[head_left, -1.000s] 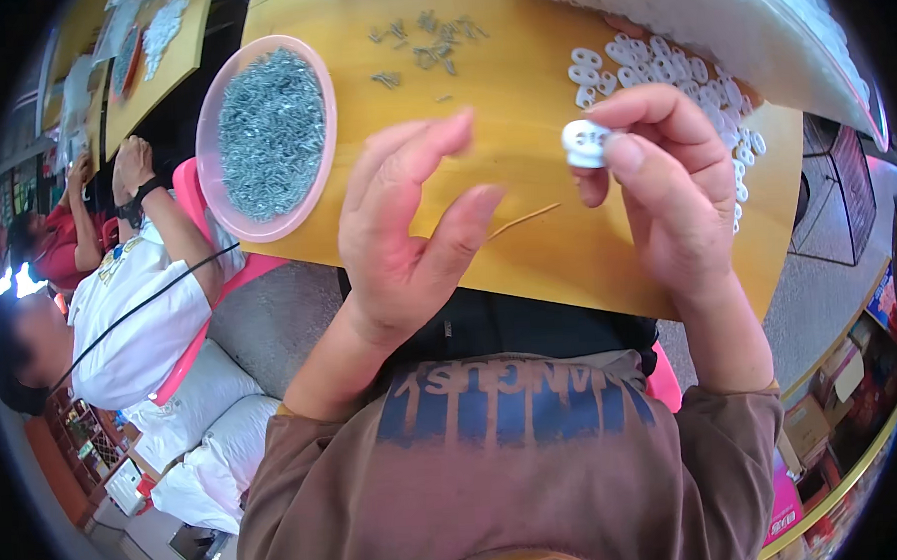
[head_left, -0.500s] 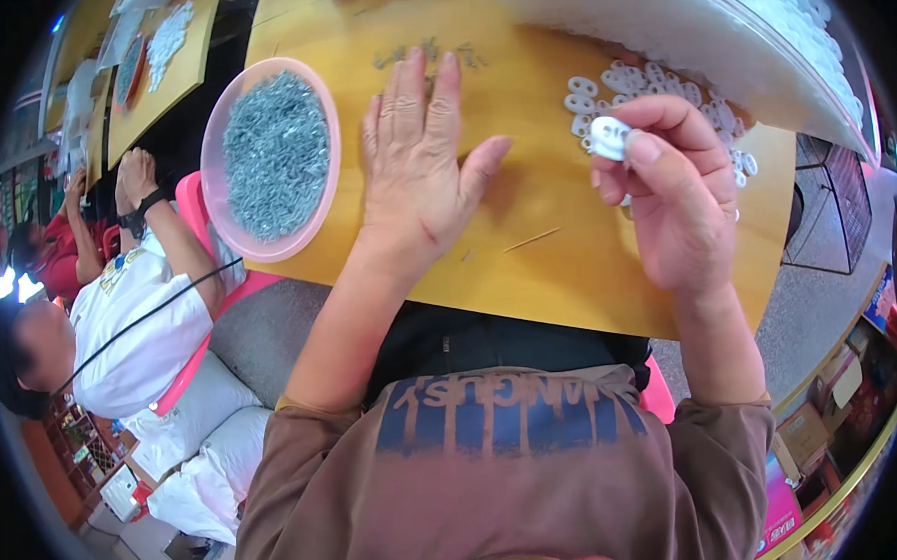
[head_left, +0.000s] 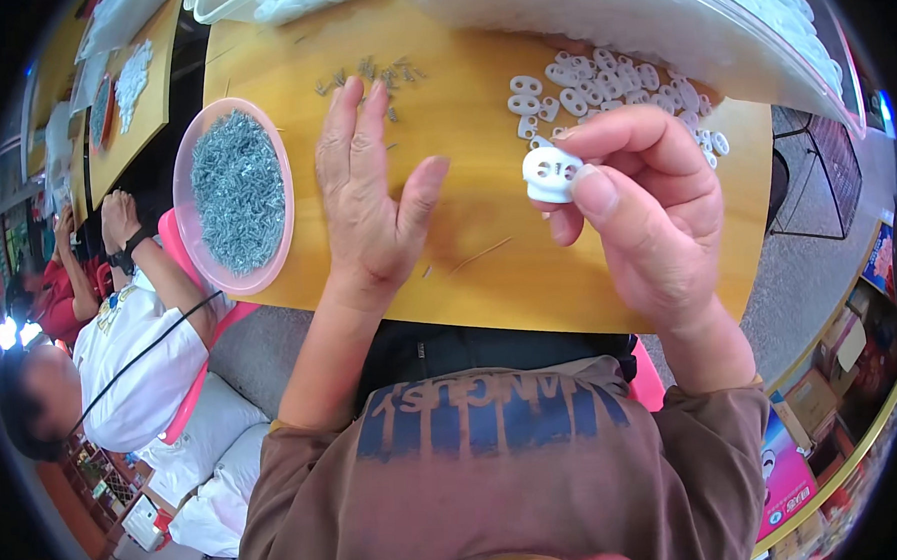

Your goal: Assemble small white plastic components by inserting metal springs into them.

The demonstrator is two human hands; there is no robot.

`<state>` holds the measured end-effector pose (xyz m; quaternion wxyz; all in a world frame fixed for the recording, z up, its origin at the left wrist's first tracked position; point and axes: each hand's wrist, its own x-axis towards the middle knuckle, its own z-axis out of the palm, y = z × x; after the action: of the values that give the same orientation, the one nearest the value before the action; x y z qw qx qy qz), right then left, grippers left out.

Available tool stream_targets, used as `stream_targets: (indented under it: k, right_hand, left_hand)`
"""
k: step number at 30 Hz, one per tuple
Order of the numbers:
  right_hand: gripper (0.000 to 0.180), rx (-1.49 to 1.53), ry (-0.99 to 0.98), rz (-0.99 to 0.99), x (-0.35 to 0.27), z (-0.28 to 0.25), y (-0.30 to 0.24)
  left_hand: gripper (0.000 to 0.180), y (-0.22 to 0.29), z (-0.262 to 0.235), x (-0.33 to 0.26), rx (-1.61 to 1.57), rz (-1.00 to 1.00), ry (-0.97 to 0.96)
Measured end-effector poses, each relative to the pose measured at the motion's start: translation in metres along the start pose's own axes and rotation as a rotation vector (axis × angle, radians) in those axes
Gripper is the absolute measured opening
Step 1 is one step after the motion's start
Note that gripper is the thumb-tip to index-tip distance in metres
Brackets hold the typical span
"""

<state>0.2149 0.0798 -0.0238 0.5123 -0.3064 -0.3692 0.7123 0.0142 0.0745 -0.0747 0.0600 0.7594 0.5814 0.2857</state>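
Observation:
Between the thumb and fingers of my right hand (head_left: 660, 206) is a white oval cord lock (head_left: 552, 174), its two round holes facing up. It is held above the table, right of the middle. My left hand (head_left: 363, 194) is open, fingers stretched out and thumb spread, with nothing visible in it. Its fingertips point toward small loose metal pieces (head_left: 389, 74) that look like springs. Left of that hand stands a pink oval bowl (head_left: 286, 177) full of the same grey metal pieces (head_left: 237, 194). Beyond my right hand lies a spread of white two-holed plastic pieces (head_left: 590, 92).
A large clear bin (head_left: 648, 31) of white parts stands along the table's (head_left: 450, 310) far right side. A thin wooden stick (head_left: 482, 253) lies near the front edge. At left sits a person in a white shirt (head_left: 136, 344). A black wire frame (head_left: 814, 179) stands right of the table.
My right hand has brought the cord lock left and a little nearer, its holes now more visible. My left hand has lifted and turned, thumb up. The whole view has shifted slightly.

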Motion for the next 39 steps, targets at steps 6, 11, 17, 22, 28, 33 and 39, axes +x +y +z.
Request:
stream_targets:
  k: [6,11,17,22,28,33,39]
  right_hand:
    - [0.016,-0.069,-0.054,-0.135,-0.0071,0.0006,0.0017]
    - [0.016,-0.091,-0.049,-0.185,-0.0084,0.0023,0.0033]
    - [0.018,0.007,-0.049,-0.052,-0.0053,0.0019,-0.001]
    - [0.018,-0.02,-0.046,-0.107,-0.0066,-0.0003,0.0018]
    - [0.019,0.047,-0.086,-0.106,-0.0066,-0.0026,0.0049]
    - [0.019,0.075,-0.104,-0.094,-0.0066,-0.0049,0.007]
    - [0.02,0.047,-0.112,-0.091,-0.0069,-0.0071,0.0086]
  left_hand:
    - [0.055,0.0019,-0.0013,0.0,-0.003,0.007,-0.001]
    - [0.053,0.001,-0.001,-0.0009,-0.013,0.004,0.001]
    - [0.053,0.0008,-0.0012,-0.0001,-0.039,0.002,0.026]
    - [0.052,-0.0004,0.0026,-0.0019,-0.016,-0.009,0.039]
    - [0.051,-0.0008,0.0031,-0.0036,-0.018,-0.026,0.062]
    - [0.05,-0.0013,0.0039,-0.0044,-0.014,-0.024,0.068]
    - [0.049,-0.0016,0.0041,-0.0061,-0.022,-0.025,0.075]
